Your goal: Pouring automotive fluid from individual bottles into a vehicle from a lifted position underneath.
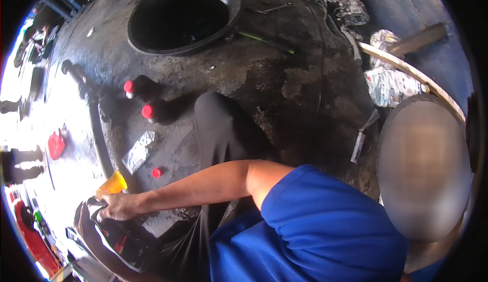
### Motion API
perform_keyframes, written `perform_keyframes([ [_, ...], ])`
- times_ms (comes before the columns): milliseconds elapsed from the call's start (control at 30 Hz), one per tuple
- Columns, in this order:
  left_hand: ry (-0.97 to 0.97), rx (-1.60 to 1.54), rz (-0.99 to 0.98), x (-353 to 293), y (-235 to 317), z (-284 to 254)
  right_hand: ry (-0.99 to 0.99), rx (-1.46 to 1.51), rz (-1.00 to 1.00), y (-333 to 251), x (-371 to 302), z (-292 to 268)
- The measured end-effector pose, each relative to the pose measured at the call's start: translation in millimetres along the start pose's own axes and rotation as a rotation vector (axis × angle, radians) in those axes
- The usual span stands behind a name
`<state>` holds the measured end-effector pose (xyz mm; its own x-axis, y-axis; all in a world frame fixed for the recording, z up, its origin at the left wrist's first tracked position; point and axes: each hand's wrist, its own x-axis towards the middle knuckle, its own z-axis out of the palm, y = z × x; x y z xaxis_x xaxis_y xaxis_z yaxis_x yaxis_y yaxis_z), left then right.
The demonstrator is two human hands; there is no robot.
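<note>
Neither of my hands shows in the head view. Another person in a blue shirt (pixel 315 231) fills the lower middle, close to the camera. That person's bare arm reaches left, and the hand (pixel 119 205) rests on a black object with red and white markings (pixel 119 239) at the lower left. A yellow-orange container (pixel 113 184) stands just above that hand. A knee in dark trousers (pixel 218 124) rises in the middle of the view; I cannot tell whose it is.
Two dark bottles with red caps (pixel 147 111) stand on the oily ground. A loose red cap (pixel 156 172) and a silver packet (pixel 138 152) lie near them. A large black round tub (pixel 183 12) sits at the top. Crumpled newspaper (pixel 389 86) and a curved wooden strip (pixel 412 73) are at right.
</note>
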<state>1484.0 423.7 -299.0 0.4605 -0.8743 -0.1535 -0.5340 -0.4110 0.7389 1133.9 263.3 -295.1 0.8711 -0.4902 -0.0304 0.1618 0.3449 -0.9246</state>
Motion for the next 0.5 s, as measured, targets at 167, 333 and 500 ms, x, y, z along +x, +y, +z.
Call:
perform_keyframes([
  [167, -0.017, -0.004, 0.042, 62.5, 7.0, 20.1, 0.260, -0.734, -0.303, -4.0, -8.9, -12.3],
  [333, 0.266, 0.180, 0.222, 54.0, -25.0, -18.3, 0.603, -0.657, -0.935, 7.4, 8.5, -36.1],
  [500, 0.346, 0.284, 0.154, 55.0, 20.2, 40.9, 0.816, -0.830, -0.556, -9.1, -30.6, -131.8],
])
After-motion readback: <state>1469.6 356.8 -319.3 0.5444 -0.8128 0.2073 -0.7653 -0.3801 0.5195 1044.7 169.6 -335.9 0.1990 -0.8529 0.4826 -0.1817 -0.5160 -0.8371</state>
